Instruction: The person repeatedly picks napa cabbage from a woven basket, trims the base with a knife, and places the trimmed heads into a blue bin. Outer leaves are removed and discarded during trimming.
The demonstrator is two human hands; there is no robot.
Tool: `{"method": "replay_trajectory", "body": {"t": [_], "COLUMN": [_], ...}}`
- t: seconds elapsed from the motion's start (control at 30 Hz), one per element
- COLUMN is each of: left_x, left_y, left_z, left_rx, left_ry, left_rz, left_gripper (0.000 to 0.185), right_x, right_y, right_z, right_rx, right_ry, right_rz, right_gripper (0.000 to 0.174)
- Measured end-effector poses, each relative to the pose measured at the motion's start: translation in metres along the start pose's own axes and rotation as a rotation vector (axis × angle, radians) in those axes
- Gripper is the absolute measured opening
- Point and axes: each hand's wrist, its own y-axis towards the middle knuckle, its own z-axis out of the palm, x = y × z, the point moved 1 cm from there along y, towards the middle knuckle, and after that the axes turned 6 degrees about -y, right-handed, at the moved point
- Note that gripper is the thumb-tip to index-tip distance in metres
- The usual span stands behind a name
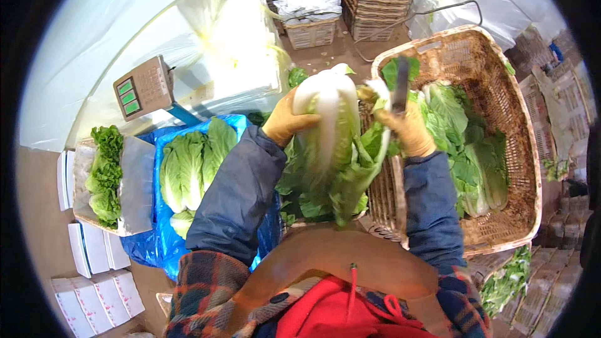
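Note:
My left hand [291, 119], in a yellow glove, grips a leafy cabbage head [328, 117] near its white base, which points away from me. The leaves hang down towards my apron and look blurred. My right hand [408, 126], gloved too, is closed on a knife [401, 84] with its dark blade pointing away from me. Between that hand and the head, a pale outer leaf [382, 136] stands apart from the head; whether my fingers pinch it is hard to tell. More green leaves lie below the head.
A large, dirty plastic basket [530, 173] with cabbages [474, 164] stands at right. At left are a blue-lined crate [157, 150] of leafy heads, a crate [136, 188] of curly lettuce and a scale display [143, 87]. Stacked crates [375, 9] and a basket [312, 33] of white bundles stand beyond.

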Motion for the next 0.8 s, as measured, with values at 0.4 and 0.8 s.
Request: {"method": "replay_trajectory", "body": {"t": [0.4,0.8], "left_x": [0.073,-0.008], "left_y": [-0.086,-0.028], "left_z": [-0.026,-0.009], "left_rx": [-0.082,-0.183], "left_ry": [-0.938,-0.258], "left_rz": [-0.249,-0.074], "left_gripper": [0.099,0.083], "right_x": [-0.04,-0.055], "right_y": [0.059,-0.013], "right_z": [0.111,0.038], "right_rx": [0.237,-0.045], "right_ry": [-0.062,0.373], "right_rz": [-0.113,0.038], "right_gripper": [0.046,0.082]}}
